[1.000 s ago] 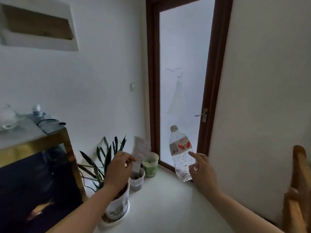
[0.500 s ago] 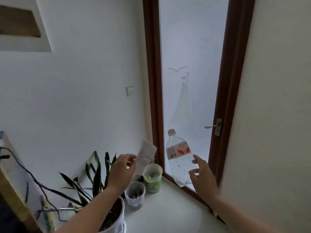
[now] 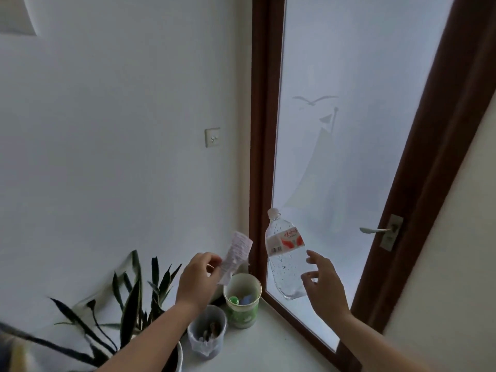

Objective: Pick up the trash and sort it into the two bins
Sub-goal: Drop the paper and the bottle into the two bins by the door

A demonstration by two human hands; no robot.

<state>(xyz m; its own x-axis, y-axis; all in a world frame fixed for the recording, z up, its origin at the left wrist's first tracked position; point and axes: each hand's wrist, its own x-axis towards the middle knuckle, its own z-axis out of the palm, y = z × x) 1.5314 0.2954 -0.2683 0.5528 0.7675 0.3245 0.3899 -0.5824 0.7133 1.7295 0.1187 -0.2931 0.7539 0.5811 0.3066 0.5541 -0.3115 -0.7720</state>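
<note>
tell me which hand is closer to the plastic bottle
Right. The right hand is just beside the plastic bottle, on its right. The left hand is further off to the bottle's left, pinching a paper slip.

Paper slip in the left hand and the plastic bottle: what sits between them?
Only the brown door frame shows between the paper slip and the plastic bottle, in the head view.

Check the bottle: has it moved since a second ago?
Yes. The bottle has risen and tipped, cap leftward: its cap was below the level of the door handle, and now it is above it.
</note>
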